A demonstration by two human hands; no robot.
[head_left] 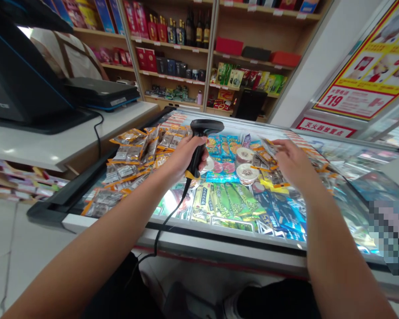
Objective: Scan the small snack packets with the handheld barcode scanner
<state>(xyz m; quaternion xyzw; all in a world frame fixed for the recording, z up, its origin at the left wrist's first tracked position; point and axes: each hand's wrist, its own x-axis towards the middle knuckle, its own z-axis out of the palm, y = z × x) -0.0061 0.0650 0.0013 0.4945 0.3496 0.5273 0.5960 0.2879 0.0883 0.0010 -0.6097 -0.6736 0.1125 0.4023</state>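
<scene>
My left hand (188, 155) is wrapped round the handle of a black barcode scanner (197, 146), held upright above the glass top of a chest freezer (199, 235). The scanner's cable hangs down over the freezer's front edge. Over to the right, my right hand (291, 161) pinches a small clear packet with an orange edge (269, 146). Similar packets (271, 166) lie beneath it on the glass. A larger heap of orange-edged packets (129, 155) is spread on the left of the glass.
Through the glass show green ice-cream wrappers (236, 199), blue wrappers (282, 212) and white-lidded tubs (248, 173). A counter (49, 148) with a dark checkout machine (23, 75) stands at left, with a person (69, 53) behind it. Stocked shelves (173, 44) line the back.
</scene>
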